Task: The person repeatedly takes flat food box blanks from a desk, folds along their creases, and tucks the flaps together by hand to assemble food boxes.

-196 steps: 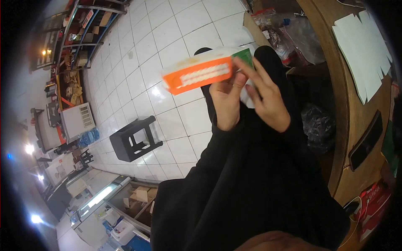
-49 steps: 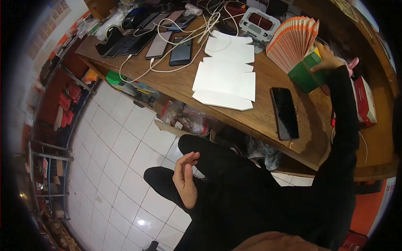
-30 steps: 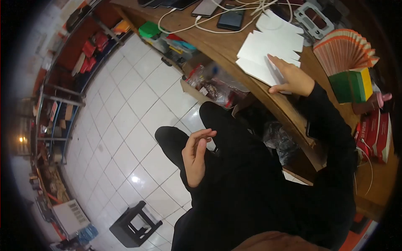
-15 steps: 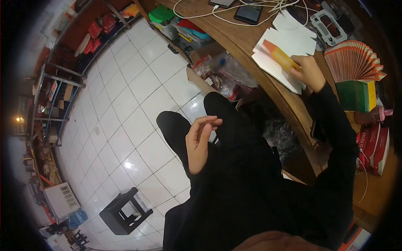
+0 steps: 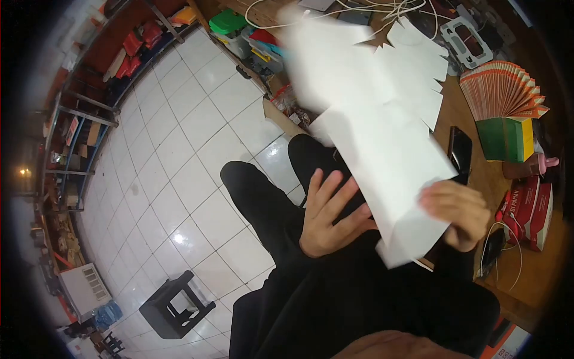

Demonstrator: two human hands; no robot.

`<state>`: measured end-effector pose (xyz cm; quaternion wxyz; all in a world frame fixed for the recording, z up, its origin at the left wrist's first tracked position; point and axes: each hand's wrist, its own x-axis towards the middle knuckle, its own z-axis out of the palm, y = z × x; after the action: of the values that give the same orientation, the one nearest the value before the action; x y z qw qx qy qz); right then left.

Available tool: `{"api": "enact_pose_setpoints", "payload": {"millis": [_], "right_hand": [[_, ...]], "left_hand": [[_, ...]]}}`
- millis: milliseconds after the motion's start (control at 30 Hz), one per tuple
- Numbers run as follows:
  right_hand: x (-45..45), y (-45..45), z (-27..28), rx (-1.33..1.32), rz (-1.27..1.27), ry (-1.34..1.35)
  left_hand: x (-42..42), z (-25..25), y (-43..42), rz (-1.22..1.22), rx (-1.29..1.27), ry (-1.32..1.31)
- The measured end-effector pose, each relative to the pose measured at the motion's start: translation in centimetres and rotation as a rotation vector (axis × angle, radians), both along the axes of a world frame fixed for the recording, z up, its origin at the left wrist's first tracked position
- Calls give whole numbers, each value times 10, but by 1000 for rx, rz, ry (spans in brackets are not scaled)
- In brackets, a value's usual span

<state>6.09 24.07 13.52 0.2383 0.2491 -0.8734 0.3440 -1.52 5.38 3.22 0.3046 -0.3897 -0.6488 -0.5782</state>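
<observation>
A large white die-cut card sheet point(image 5: 388, 137), creased and partly blurred, slants across the space over my lap and the table edge. My right hand point(image 5: 457, 209) grips its lower right side, with the fingers over the white face. Near the sheet's left edge is my left hand point(image 5: 335, 215), its fingers spread; whether a fingertip touches the card I cannot tell. Behind the raised sheet, another white card sheet point(image 5: 418, 66) with notched edges lies on the wooden table point(image 5: 451, 113).
A fan of orange-edged cards point(image 5: 502, 90) stands by a green and yellow box point(image 5: 508, 137). A dark phone point(image 5: 460, 149), a red packet point(image 5: 529, 209) and white cables point(image 5: 394, 9) are on the table. On the tiled floor point(image 5: 191, 155) stands a black stool point(image 5: 176, 305).
My right hand has lifted a white sheet off the table and brought it toward me; its orange and yellow side no longer shows. My left hand has moved right and its fingers have spread.
</observation>
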Motion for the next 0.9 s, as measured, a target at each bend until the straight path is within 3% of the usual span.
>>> {"api": "enact_pose_setpoints", "payload": {"millis": [67,133,200,267,300,400,467,533,600,633,667,700,733,800,900], "right_hand": [[-10,-12,-14,-24,8,20],[-27,-26,-29,6,-72,45],[-46,-38,-46,-87,-36,14],[-65,-39,-57,-36,28,-30],[-75,-48,-62,-22,-86,-38],[-95,-82,-77,-108,-259,-59],[-100,-96,-102,-339,-275,-19],[-101,-110,-124,-678,-496,-29],[-104,-107,-136,-840,-525,-9],[-104,-100,-136,-843,-530,-15],[-103,-91,-133,-745,-356,-102],[-104,-84,-129,-643,-181,-187],[-105,-80,-124,-645,-185,-194],[-106,-73,-117,-447,48,-149],[-105,-76,-114,-394,-87,-89]], "left_hand": [[-6,7,-19,0,-174,-61],[-10,1,-26,155,47,-112],[-10,13,-32,451,36,-120],[-15,16,-56,436,-283,-145],[-19,8,-67,358,-291,-183],[-13,-1,-54,409,36,-640],[-12,-21,-53,443,92,-636],[-11,-28,-54,423,19,-600],[-13,-31,-52,302,-117,-377],[-13,-31,-47,230,-40,-420],[-12,-29,-46,228,-46,-425],[-11,-22,-44,142,59,-702],[-10,-19,-43,52,167,-979],[-15,-26,-42,-65,183,-1007],[-17,-28,-41,-189,-18,-898]]}}
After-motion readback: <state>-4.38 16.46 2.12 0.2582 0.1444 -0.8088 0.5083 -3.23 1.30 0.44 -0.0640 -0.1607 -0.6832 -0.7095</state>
